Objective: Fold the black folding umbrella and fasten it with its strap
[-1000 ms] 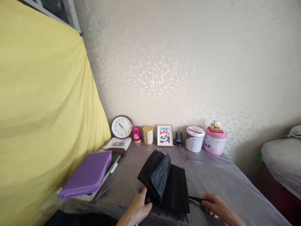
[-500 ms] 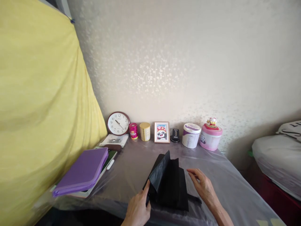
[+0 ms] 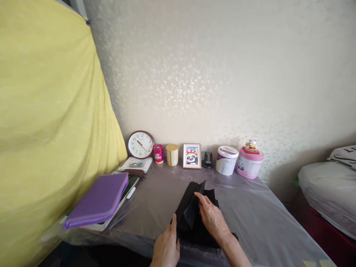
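Observation:
A black folded item [image 3: 185,207] with several thin flaps lies near the table's front edge; its exact kind cannot be made out. My left hand [image 3: 167,243] grips its lower left edge, thumb and fingers closed around it. Over its middle reaches my right hand [image 3: 213,218], fingertips closed on a raised flap near the top. That hand and forearm hide much of the item's right side. A black strap end pokes out beside the right wrist.
A purple zip folder [image 3: 97,198] lies on books at the left, with a white pen-like object [image 3: 130,193] beside it. Along the wall stand a clock [image 3: 141,144], a pink can [image 3: 158,154], a yellow tin [image 3: 172,155], a panda picture frame [image 3: 191,155] and two tubs [image 3: 226,161].
My right hand has moved left from beside the black item onto its raised flap, which now leans further left. The left hand keeps its hold on the left edge.

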Available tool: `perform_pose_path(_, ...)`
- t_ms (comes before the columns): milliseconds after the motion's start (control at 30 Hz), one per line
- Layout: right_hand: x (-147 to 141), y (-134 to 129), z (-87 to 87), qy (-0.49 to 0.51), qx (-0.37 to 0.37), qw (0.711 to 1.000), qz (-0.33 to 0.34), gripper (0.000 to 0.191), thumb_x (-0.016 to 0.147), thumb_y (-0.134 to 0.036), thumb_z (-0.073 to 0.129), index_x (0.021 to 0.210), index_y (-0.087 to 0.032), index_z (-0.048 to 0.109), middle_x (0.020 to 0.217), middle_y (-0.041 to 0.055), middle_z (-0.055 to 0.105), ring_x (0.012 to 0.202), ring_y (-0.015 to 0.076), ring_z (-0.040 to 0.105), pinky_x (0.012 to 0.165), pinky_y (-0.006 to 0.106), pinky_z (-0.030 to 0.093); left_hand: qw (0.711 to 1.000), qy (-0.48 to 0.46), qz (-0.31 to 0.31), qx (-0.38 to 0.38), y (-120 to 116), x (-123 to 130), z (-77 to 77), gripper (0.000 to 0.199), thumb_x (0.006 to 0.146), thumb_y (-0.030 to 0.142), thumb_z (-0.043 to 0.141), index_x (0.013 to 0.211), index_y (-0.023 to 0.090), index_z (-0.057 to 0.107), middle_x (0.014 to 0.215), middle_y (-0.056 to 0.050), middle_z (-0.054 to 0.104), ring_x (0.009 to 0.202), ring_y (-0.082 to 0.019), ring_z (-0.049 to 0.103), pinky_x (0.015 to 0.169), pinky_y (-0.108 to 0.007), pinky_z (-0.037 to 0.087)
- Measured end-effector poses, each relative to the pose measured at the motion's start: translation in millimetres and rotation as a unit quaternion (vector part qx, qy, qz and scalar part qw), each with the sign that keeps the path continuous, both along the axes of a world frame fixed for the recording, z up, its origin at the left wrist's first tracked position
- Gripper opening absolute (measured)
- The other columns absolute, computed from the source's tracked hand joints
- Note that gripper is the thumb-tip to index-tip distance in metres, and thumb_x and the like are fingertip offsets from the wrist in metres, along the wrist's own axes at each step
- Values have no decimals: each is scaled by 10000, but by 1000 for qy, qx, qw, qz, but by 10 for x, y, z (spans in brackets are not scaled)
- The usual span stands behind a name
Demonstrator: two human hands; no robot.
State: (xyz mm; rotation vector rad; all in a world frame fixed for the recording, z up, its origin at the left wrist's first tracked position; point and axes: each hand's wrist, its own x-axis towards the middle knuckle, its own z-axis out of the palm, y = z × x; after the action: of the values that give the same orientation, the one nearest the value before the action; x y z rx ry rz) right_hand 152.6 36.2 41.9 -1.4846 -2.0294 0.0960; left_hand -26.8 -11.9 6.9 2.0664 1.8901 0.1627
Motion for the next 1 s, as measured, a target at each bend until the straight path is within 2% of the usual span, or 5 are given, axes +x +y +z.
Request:
perform_pose_path(200,-58,148,88,12,-4,1000,5,240,875,-166,315,918,-219,545,839,19,601,611,114,588,581,213,436,1000,27,7,0,-14,34,-37,658,802,74,401,1412,150,165,1187,-151,551,940,-212,607,784,-279,434)
perform_pose_path(367,-205,300,200,56,-1,998,16,217,882,-203,328,894,-228,543,863,14,614,701,134,601,634,229,436,999,36,-6,5,-35,85,-62,697,779,30,401,1415,144,141,1179,-155,547,895,-208,624,716,-253,442)
perform_pose_path(533,-417,463,-37,78,9,997,12,217,861,-168,342,879,-237,548,863,12,614,777,141,601,707,241,448,999,45,-9,-22,-71,161,-11,725,741,-27,385,1406,195,199,1193,-131,543,928,-197,625,726,-223,443)
perform_pose_path(700,-535,512,-296,8,-11,1000,2,189,852,-141,378,837,-235,542,837,19,618,813,158,593,746,251,445,998,48,-15,-36,-94,201,75,683,747,-31,352,1390,178,257,1198,-133,544,938,-199,625,727,-218,447)
perform_pose_path(1000,-535,480,-351,-19,-47,998,25,213,810,-72,421,926,-202,543,898,42,636,852,174,593,787,283,453,999,20,-2,32,-107,33,-94,580,830,227,441,1378,133,279,1320,-148,462,1170,-249,476,913,-302,392)
